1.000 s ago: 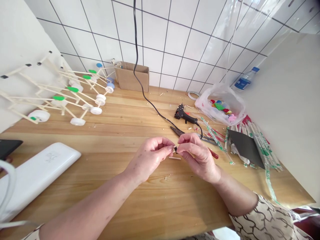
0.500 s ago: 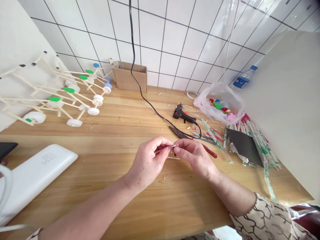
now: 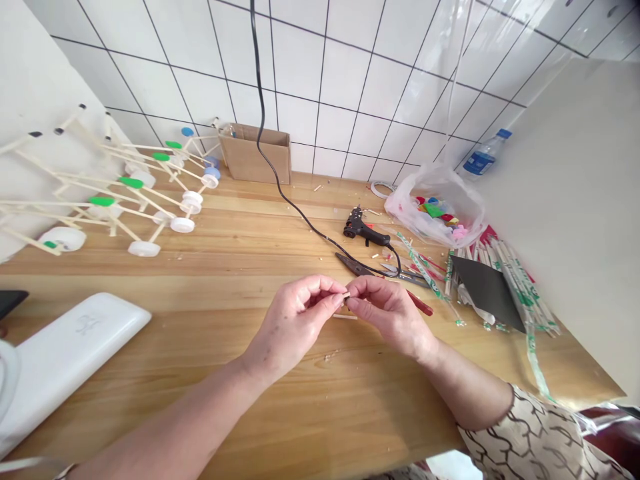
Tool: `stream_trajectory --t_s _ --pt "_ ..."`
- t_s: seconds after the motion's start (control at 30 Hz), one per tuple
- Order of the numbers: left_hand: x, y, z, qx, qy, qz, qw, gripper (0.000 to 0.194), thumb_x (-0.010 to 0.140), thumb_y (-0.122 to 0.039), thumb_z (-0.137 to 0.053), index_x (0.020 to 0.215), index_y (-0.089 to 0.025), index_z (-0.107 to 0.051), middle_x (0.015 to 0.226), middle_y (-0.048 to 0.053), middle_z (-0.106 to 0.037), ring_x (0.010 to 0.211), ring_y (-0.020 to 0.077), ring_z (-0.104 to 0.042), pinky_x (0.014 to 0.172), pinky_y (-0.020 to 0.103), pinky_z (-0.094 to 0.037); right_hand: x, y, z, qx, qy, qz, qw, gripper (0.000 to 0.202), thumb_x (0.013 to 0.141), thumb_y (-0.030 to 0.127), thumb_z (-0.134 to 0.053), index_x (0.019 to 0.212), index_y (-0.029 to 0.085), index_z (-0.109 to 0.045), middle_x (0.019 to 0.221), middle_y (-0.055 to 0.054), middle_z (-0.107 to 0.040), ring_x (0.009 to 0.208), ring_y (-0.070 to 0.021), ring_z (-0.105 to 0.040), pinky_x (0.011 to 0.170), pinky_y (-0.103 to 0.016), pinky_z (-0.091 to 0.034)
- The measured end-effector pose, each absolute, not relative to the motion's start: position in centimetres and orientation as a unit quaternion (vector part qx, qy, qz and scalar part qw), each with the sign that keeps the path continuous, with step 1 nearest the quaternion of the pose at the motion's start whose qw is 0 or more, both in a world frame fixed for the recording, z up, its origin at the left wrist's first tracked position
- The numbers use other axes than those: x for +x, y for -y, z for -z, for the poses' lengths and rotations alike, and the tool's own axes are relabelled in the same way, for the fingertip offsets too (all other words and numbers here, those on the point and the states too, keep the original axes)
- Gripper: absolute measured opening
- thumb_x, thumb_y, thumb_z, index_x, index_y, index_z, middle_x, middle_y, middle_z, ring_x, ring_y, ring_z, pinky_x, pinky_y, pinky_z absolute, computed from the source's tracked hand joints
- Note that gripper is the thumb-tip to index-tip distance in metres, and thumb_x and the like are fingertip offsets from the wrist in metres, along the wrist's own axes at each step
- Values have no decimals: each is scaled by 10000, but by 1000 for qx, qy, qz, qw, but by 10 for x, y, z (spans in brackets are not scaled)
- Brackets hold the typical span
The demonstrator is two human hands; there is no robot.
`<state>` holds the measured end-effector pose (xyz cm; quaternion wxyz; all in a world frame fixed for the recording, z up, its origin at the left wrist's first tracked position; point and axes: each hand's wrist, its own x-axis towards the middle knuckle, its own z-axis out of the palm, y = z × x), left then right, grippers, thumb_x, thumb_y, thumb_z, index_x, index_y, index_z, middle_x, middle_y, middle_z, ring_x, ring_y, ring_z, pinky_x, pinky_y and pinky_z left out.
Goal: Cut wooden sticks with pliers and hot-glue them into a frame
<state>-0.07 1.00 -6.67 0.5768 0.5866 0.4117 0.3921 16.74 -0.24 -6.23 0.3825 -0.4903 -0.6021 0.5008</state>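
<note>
My left hand (image 3: 287, 327) is closed in a pinch on a thin wooden stick (image 3: 346, 295), whose pale tip shows between the two hands. My right hand (image 3: 395, 317) pinches at that same tip, thumb and forefinger together. A small black piece (image 3: 346, 303), perhaps paper or tape, shows at the tip, mostly covered by my fingers. Just below the fingertips another short wooden stick (image 3: 345, 317) lies on the table. Behind my right hand are pliers (image 3: 419, 303) with red handles, partly hidden by the hand.
A black glue gun (image 3: 365, 228) lies ahead, its cord running up the wall. Stick models with wheels (image 3: 183, 225) stand left, near a cardboard box (image 3: 257, 155) and a white power bank (image 3: 80, 360). Rightward are a plastic bag (image 3: 425, 227), black sheet (image 3: 490, 292) and wrapped sticks (image 3: 520, 287).
The black piece hung visibly below my fingertips; now less of it shows at the stick's tip. Both hands keep their pinch. The whole view has shifted slightly.
</note>
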Motion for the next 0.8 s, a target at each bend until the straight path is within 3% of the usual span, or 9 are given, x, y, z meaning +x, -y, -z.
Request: stream_trajectory --t_s 0.27,0.8 --pt "-1 -11 69 557 -403 -394 610 115 795 -277 -615 836 -182 -666 723 -17 -638 690 102 -561 647 199 -449 169 3 58 -494 608 -499 372 125 801 293 -584 753 177 -585 719 9 -567 688 -123 -510 676 -259 -406" --pt "2 -8 67 586 -401 -426 560 59 779 -185 -624 800 -190 -679 724 -35 -685 674 82 -614 626 154 -485 170 3 56 -474 526 -591 387 117 761 265 -629 723 160 -595 680 24 -572 636 -90 -482 627 -231 -369"
